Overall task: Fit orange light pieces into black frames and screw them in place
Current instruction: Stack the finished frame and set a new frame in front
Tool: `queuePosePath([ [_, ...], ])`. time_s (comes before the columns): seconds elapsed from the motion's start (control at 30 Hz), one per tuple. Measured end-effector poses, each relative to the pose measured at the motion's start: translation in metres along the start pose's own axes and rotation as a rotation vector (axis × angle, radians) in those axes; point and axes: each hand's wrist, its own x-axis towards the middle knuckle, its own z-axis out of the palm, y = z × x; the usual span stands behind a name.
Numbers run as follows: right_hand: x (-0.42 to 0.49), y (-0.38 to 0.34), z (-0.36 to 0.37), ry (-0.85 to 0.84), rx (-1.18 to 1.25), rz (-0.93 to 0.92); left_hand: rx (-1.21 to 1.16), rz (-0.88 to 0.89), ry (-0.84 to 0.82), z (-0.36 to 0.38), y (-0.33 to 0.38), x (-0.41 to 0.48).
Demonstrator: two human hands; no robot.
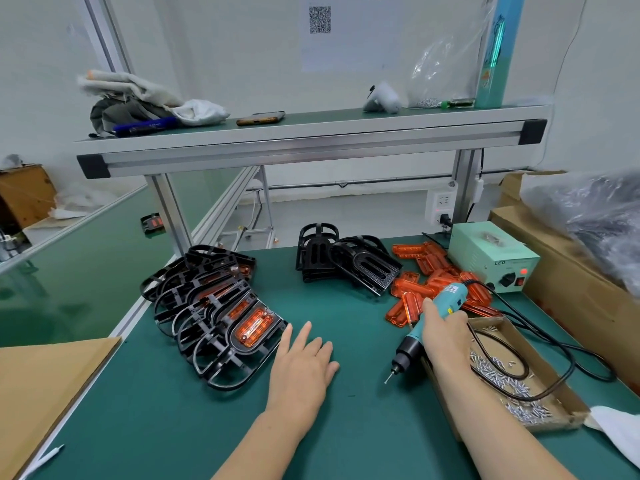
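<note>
Green bench matting (363,427) carries the empty black frames (363,268) at upper centre, directly above my left hand (301,365), which lies flat and empty, so I judge it nearer, while my right hand (445,330) grips the screwdriver (450,297) just below the orange light pieces (414,289).

The table mat (173,410) was deep green, the frames (363,268) glossy black, the light pieces (433,282) translucent orange with ribbed lines. The screwdriver (450,296) was teal with a black nose, the power box (485,252) pale mint, the screws (495,373) silver, the tray (561,393) brown.
</note>
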Motion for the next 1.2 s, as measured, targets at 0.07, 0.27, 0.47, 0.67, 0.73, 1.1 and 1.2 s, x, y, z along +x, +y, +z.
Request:
queuePosePath([
  [0.07,0.0003,0.0002,-0.0002,-0.003,-0.002,0.001,-0.005,-0.003,-0.002,0.0000,0.0004,0.0003],
  [0.27,0.0010,0.0022,0.0000,-0.014,-0.016,-0.002,-0.019,-0.008,-0.013,-0.0007,0.0007,0.0003],
  [0.47,0.0024,0.0017,0.0010,-0.011,-0.023,0.003,-0.026,-0.012,-0.016,-0.0010,0.0015,-0.0003],
  [0.67,0.0024,0.0028,0.0010,-0.006,-0.019,-0.002,-0.035,-0.015,-0.015,-0.0012,0.0016,-0.0004],
  [0.73,0.0026,0.0027,0.0013,-0.005,-0.023,-0.001,-0.033,-0.014,-0.018,-0.0011,0.0015,-0.0006],
  [1.1,0.0030,0.0034,0.0017,-0.005,-0.016,-0.011,-0.031,-0.008,-0.018,-0.0003,0.0017,-0.0009],
  [1.2,0.0030,0.0040,0.0013,-0.008,-0.014,-0.009,-0.026,-0.010,-0.022,0.0007,0.0013,-0.0011],
])
